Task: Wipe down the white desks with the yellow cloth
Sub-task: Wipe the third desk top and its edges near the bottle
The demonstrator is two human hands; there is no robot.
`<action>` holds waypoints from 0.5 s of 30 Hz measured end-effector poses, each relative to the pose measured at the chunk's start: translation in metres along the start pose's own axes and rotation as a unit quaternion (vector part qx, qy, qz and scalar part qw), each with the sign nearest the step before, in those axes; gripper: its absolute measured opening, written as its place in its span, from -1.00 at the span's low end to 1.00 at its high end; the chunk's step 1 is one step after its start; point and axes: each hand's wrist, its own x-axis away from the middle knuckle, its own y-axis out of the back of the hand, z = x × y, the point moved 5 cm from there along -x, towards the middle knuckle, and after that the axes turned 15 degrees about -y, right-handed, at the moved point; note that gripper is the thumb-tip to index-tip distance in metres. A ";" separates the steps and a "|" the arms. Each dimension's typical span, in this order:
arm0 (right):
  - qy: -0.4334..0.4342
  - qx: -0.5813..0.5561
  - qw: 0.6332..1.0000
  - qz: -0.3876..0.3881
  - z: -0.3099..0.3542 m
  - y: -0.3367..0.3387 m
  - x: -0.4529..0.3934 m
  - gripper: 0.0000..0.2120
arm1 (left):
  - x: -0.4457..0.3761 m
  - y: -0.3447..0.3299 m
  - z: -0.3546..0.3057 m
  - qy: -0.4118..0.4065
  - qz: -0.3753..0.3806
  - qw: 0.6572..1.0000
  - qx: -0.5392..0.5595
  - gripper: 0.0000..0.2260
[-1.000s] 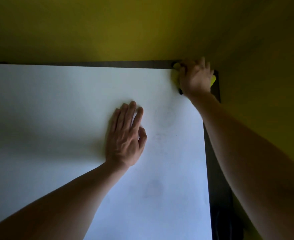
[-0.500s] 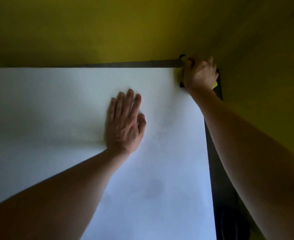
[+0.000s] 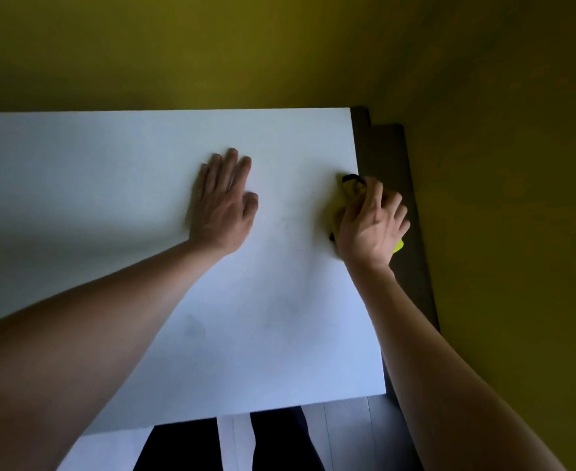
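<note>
The white desk [image 3: 109, 185] fills the middle of the view, its right edge running beside a dark strip. My left hand [image 3: 223, 202] lies flat on the desk top, fingers straight and pointing away from me. My right hand [image 3: 371, 222] presses the yellow cloth [image 3: 398, 245] down at the desk's right edge, about halfway along it. Only a bright yellow corner and a dark-edged fold of the cloth show around the hand; the rest is hidden beneath it. The right fingers are spread over the cloth.
Yellow walls [image 3: 500, 164] meet in a corner behind and to the right of the desk. A dark gap [image 3: 386, 147] separates the desk's right edge from the wall. My dark trouser legs [image 3: 276, 440] and a pale floor [image 3: 347, 433] show below the near edge.
My right hand has drawn the cloth from the far right corner back along the right edge toward me. The left hand stays flat on the desk. The view has tilted down.
</note>
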 end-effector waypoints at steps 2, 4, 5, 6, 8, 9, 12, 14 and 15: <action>0.009 -0.022 1.000 -0.007 -0.007 0.014 0.017 -0.59 | 0.017 0.006 -0.007 -0.001 0.010 1.000 0.007 -0.47; 0.034 -0.069 0.997 0.005 -0.006 0.027 0.038 -0.60 | 0.045 0.010 -0.025 -0.027 0.003 1.000 0.009 -0.54; 0.047 -0.101 0.993 0.025 -0.004 0.031 0.050 -0.59 | 0.061 0.011 -0.037 -0.042 -0.007 0.999 0.018 -0.58; 0.055 -0.123 0.989 0.052 -0.003 0.033 0.059 -0.57 | 0.076 0.011 -0.050 -0.053 -0.014 0.998 0.032 -0.62; 0.047 -0.124 0.986 0.099 -0.010 0.033 0.071 -0.55 | 0.100 0.006 -0.070 -0.043 -0.026 0.996 0.073 -0.66; 0.039 -0.111 0.987 0.111 -0.018 0.031 0.074 -0.56 | 0.109 0.002 -0.074 -0.012 -0.029 0.994 0.108 -0.65; 0.042 -0.118 0.981 0.146 -0.046 0.026 0.080 -0.61 | 0.120 -0.001 -0.085 0.104 -0.025 0.960 0.257 -0.60; 0.056 -0.154 0.970 0.180 -0.054 0.023 0.085 -0.60 | 0.110 -0.004 -0.090 0.204 -0.001 0.917 0.344 -0.63; 0.046 -0.172 0.963 0.201 -0.056 0.021 0.086 -0.56 | 0.102 -0.003 -0.092 0.245 0.007 0.898 0.367 -0.60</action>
